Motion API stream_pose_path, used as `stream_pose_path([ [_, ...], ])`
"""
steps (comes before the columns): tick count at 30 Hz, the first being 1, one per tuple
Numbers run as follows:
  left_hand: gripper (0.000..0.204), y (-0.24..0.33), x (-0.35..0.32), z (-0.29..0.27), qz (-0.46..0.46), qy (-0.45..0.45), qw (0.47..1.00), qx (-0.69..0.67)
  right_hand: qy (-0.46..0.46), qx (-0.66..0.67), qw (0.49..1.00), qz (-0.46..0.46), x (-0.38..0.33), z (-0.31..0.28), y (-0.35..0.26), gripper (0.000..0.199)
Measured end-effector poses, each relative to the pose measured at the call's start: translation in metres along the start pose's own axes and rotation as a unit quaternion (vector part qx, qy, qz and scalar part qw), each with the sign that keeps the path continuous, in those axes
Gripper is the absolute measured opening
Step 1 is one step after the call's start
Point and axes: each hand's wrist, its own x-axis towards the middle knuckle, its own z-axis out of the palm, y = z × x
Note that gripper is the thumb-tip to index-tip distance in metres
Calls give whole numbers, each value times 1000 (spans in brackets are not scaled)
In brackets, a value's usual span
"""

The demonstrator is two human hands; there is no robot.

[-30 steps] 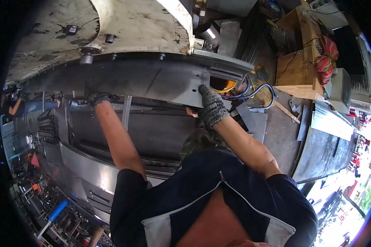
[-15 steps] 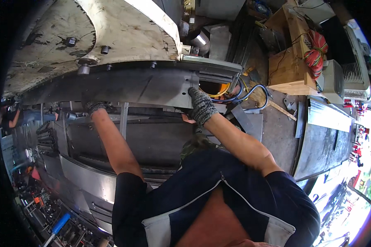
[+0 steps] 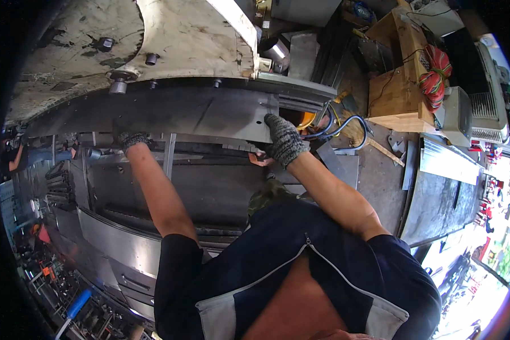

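Head view: dark metal sheet (image 3: 164, 110) sits around 11 o'clock, long axis roughly 9-to-3. Right hand (image 3: 286, 140)'s gripping its 3 o'clock end; left hand (image 3: 134, 140)'s at the near edge, can't tell its grip.

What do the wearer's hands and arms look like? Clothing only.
Left hand and right hand: mottled dark-and-light grey knit gloves. Forearms bare, no watch or cable visible. Short, dark navy sleeves, plain, no markings visible on them.
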Motion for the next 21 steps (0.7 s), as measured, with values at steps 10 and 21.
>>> stream_pose_path([
  [10, 50, -2, 1, 5, 11, -3, 1000, -8, -82, 31, 996, 34, -10, -4, -2, 25],
  [21, 49, -8, -9, 27, 7, -108, 990, -86, -84, -36, 995, 30, -12, -12, 1, 23],
])
